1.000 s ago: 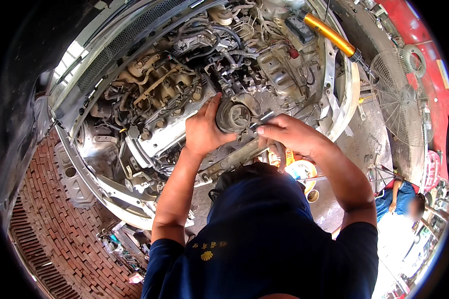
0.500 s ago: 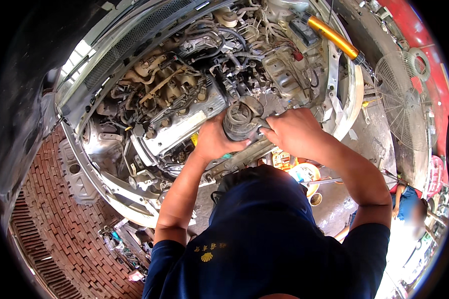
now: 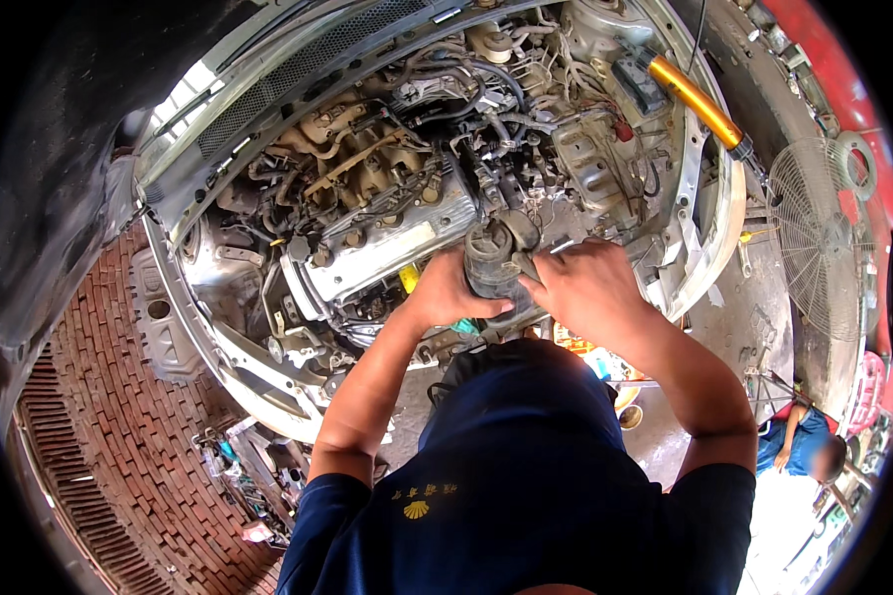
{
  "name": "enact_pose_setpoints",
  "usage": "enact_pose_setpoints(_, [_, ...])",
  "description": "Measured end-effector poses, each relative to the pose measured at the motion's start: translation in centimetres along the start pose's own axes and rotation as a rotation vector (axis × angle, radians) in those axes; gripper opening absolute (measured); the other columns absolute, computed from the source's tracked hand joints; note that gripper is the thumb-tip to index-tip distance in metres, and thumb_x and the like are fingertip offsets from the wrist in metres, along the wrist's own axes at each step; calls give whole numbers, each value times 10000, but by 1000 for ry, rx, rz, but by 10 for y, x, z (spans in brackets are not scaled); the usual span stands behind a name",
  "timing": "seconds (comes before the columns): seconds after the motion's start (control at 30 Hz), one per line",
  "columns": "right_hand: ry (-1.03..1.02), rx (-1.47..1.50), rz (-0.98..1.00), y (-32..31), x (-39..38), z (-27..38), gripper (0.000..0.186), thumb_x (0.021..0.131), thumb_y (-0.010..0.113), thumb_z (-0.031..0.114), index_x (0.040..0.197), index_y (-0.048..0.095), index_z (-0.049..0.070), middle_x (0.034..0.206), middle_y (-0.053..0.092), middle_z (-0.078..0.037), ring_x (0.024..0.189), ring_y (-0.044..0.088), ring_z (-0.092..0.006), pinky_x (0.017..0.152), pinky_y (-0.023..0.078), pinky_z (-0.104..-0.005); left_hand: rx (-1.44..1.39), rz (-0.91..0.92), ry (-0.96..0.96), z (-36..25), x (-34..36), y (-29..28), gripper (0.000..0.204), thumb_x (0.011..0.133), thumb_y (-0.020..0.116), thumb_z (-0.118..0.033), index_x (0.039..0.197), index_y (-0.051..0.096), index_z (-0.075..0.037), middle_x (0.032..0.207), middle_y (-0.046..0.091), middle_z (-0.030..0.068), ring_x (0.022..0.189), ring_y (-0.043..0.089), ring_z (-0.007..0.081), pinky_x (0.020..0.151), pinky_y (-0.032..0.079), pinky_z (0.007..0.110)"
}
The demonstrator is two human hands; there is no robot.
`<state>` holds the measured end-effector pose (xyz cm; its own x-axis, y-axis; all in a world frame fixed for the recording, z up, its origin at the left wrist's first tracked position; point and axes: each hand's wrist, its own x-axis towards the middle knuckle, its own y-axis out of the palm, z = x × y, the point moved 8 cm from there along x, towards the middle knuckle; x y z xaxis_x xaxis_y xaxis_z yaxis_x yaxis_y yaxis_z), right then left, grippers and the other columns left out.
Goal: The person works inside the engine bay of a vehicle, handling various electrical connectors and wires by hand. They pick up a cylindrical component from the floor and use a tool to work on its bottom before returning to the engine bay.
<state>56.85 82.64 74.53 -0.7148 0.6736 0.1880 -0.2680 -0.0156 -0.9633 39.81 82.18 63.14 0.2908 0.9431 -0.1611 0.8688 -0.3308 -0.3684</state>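
Observation:
Both hands are over the car's front, on a dark grey, dirty cylindrical canister [image 3: 488,253] with a round top and a short side pipe. My left hand [image 3: 445,293] wraps its near left side, thumb across the front. On the right side, my right hand [image 3: 590,288] has thumb and fingers closed at the canister's edge near the pipe; its exact grip is partly hidden. A short thin metal piece [image 3: 563,243] pokes out by the right fingers. Left of the canister lies the silver engine cover [image 3: 392,243], with hoses and wires around it.
An orange cylindrical tool [image 3: 697,101] lies across the right fender. A wire-guard fan [image 3: 814,233] stands at far right, beside a red surface. Another person [image 3: 802,441] is at lower right. Brick paving [image 3: 139,426] and a grey plate [image 3: 164,322] are at left.
The view has shifted, so the engine bay sits further right. The canister has tilted, showing more of its side, and the metal piece by my right fingers now shows. Both hands stay on the canister.

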Motion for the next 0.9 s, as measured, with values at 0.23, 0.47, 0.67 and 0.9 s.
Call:
enact_pose_setpoints(0.23, [227, 701, 233, 28, -18, -13, 359, 1059, 605, 366, 1014, 641, 11, 837, 746, -180, 781, 743, -351, 710, 569, -463, 295, -179, 118, -17, 1, -17, 1062, 606, 938, -437, 1505, 528, -48, 1320, 699, 230, 1174, 697, 402, 1035, 541, 451])
enact_pose_setpoints(0.47, [482, 1393, 435, 61, -47, -13, 316, 1088, 554, 185, 1314, 586, -33, 1083, 744, -130, 812, 707, -175, 707, 599, -328, 623, -215, 172, -39, -1, -26, 1162, 555, 924, -395, 1584, 462, -118, 1401, 649, 198, 1040, 732, 390, 884, 607, 454])
enact_pose_setpoints(0.67, [808, 1902, 375, 106, -72, -24, 304, 1040, 617, 162, 1260, 591, -46, 1046, 736, -168, 752, 700, -185, 673, 590, -324, 711, -247, 368, -62, -4, -9, 1059, 591, 936, -389, 1528, 537, -98, 1390, 657, 196, 1067, 739, 366, 860, 623, 424])
enact_pose_setpoints(0.9, [844, 2292, 435, 123, -91, -19, 326, 984, 615, 331, 1112, 638, 32, 926, 675, -110, 576, 545, -149, 558, 460, -307, 800, -188, 523, -87, 0, 8, 931, 657, 889, -367, 1497, 585, -108, 1378, 661, 163, 1024, 755, 313, 784, 625, 393])
